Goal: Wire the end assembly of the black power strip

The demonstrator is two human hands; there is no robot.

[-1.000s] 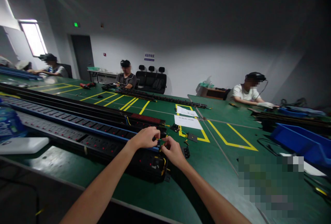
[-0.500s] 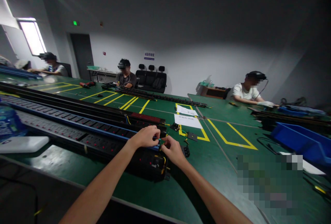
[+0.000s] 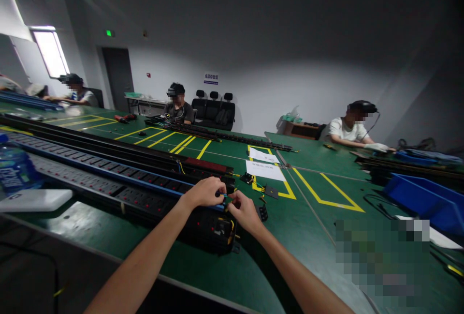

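My left hand (image 3: 209, 192) is closed in a pinch at the right end of a long blue-edged socket strip (image 3: 159, 186). My right hand (image 3: 243, 210) meets it there, thumb and fingers pressed together. Between the fingertips shows a thin greenish wire (image 3: 225, 196), mostly hidden by the fingers. Just below the hands lies the end of a black socket strip (image 3: 206, 228) with red marks and a loop of yellow wire (image 3: 232, 227). Small black socket parts (image 3: 247, 178) with wires lie to the right, one flat black plate (image 3: 271, 191) among them.
White paper sheets (image 3: 266, 170) lie beyond the hands. A blue bin (image 3: 424, 202) stands at right, a water bottle (image 3: 16, 169) and a white flat device (image 3: 36, 200) at left. Co-workers sit across the green table (image 3: 290, 236), one wearing a white glove (image 3: 377, 147).
Both hands stay pinched at the strip end, with hardly any finger movement. The whole view has shifted slightly.
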